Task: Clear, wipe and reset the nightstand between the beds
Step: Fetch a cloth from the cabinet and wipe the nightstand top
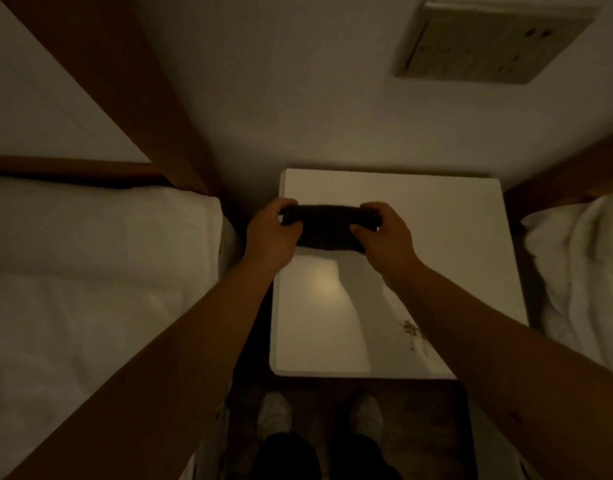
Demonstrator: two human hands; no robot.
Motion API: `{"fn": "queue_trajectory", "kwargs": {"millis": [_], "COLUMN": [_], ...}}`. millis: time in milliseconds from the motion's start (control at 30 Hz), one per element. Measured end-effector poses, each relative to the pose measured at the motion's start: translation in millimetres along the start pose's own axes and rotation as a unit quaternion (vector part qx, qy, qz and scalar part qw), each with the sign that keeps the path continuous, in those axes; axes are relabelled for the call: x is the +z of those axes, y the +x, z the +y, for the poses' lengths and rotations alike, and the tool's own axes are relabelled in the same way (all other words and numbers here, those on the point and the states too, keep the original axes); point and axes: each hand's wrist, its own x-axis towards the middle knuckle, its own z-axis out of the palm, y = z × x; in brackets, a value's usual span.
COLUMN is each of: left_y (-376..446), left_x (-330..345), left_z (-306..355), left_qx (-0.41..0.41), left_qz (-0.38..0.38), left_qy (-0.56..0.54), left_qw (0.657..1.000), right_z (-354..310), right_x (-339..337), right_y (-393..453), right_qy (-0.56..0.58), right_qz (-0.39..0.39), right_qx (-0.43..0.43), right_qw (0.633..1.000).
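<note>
The left bed [100, 271], in white rumpled sheets, lies beside the white bench [436, 237]. Over the bench's far half, the left hand [272, 233] grips the left end of a dark cloth [327, 225], fingers curled over its top edge. The cloth is soft, folded into a long band stretched between the 2 hands. The right hand [384, 233] grasps its right end, thumb underneath. Both forearms reach forward. Brownish crumbs [414, 330] speckle the smooth, round-cornered bench near its right front. The right bed [582, 271] flanks it.
</note>
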Motion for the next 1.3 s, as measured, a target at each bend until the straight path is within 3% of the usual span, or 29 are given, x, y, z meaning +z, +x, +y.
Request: {"fn": "queue_trajectory", "kwargs": {"millis": [133, 300, 433, 500, 600, 667, 700, 1100, 1300], "left_y": [33, 26, -32, -69, -114, -126, -127, -125, -127], "left_x": [24, 41, 51, 53, 56, 58, 59, 57, 57], "left_z": [-20, -42, -74, -94, -118, -126, -127, -129, -134], "left_qx": [0.05, 0.104, 0.139, 0.129, 0.143, 0.153, 0.154, 0.156, 0.172], "left_qz": [0.035, -0.004, -0.018, -0.024, -0.037, -0.044, -0.044, -0.057, -0.019], "left_qy": [0.041, 0.051, 0.245, 0.325, 0.437, 0.459, 0.46, 0.44, 0.363], "left_qw": [0.997, 0.993, 0.959, 0.937, 0.887, 0.874, 0.873, 0.883, 0.916], "right_z": [17, 41, 47, 42, 40, 41, 40, 20, 36], "right_x": [10, 15, 23, 30, 42, 48, 51, 58, 62], "right_y": [44, 61, 58, 55, 56, 65, 71, 130, 89], "right_qy": [-0.069, -0.151, -0.258, -0.338, -0.471, -0.532, -0.545, -0.562, -0.511], "right_qz": [0.027, 0.041, 0.106, 0.089, -0.032, -0.089, -0.094, -0.083, -0.079], "right_qx": [-0.084, -0.122, -0.131, -0.184, -0.319, -0.36, -0.361, -0.365, -0.376], "right_qw": [0.994, 0.98, 0.951, 0.919, 0.822, 0.762, 0.751, 0.738, 0.769]}}
